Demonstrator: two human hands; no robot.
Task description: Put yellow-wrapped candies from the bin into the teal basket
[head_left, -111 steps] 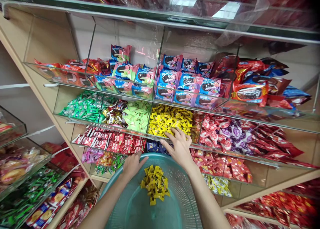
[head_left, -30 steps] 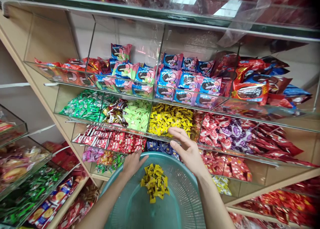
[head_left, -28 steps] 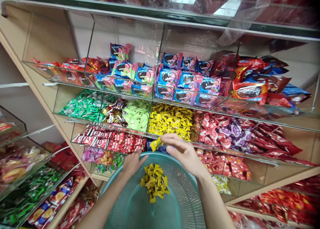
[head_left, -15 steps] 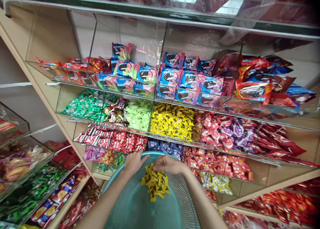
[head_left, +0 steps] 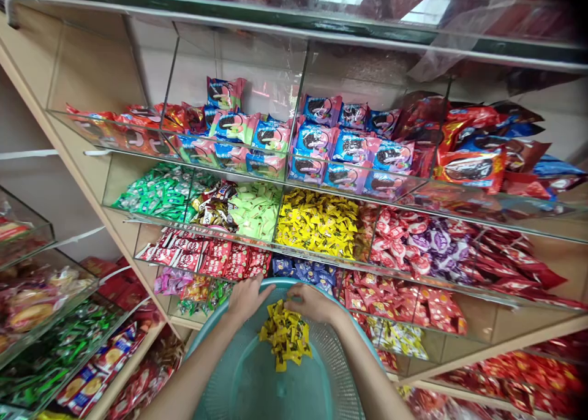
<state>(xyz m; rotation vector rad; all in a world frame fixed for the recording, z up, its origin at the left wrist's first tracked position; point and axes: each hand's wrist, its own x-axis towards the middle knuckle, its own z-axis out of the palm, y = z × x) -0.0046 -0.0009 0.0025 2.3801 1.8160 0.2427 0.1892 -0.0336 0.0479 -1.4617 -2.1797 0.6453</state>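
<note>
A green-blue plastic basket stands below me, and a heap of yellow-wrapped candies lies at its far side. My left hand is closed over the basket's far left rim, the thumb along the inner edge. Inside the basket, at the upper right of the heap, my right hand has its fingers curled inward by the candies. Whether a candy is between those fingers is hidden. Straight ahead, a glass shelf compartment holds many more of the same yellow candies.
Glass-fronted shelves rise close in front. Beside the yellow candies lie light green candies and red and purple ones. Blue-pink cookie packs fill the shelf above. Another shelf unit stands at the left.
My right hand has shifted slightly right and up from the top of the candy heap, its fingers more curled. My left hand and the basket have stayed in place.
</note>
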